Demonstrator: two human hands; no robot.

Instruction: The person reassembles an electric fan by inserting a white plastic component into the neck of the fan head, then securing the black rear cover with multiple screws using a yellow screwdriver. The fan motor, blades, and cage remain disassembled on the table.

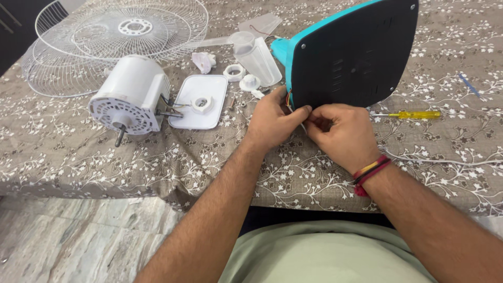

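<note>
My left hand [272,118] and my right hand [340,133] meet at the lower left corner of the fan base [353,52], which stands tipped on its edge with its black underside facing me and its turquoise shell behind. The fingertips of both hands are pinched closed together on the thin coloured wires [288,97] that come out at that corner; how firmly each hand has them I cannot tell, as the fingers cover the spot. My left thumb presses against the black edge of the base, and my right knuckles curl just below it.

Just right of my right hand a yellow-handled screwdriver [414,115] lies on the patterned tablecloth [157,162]. A white cable [445,160] runs off from under my right wrist. Left of my left hand sits a white plastic cover plate [196,112], and beyond that the white fan motor [131,94] with its shaft pointing toward me. Above my left hand are a small white knob [250,82], a white ring [234,72] and a clear plastic piece [257,57]. Far up to the left lie the white wire fan guards [120,31].
</note>
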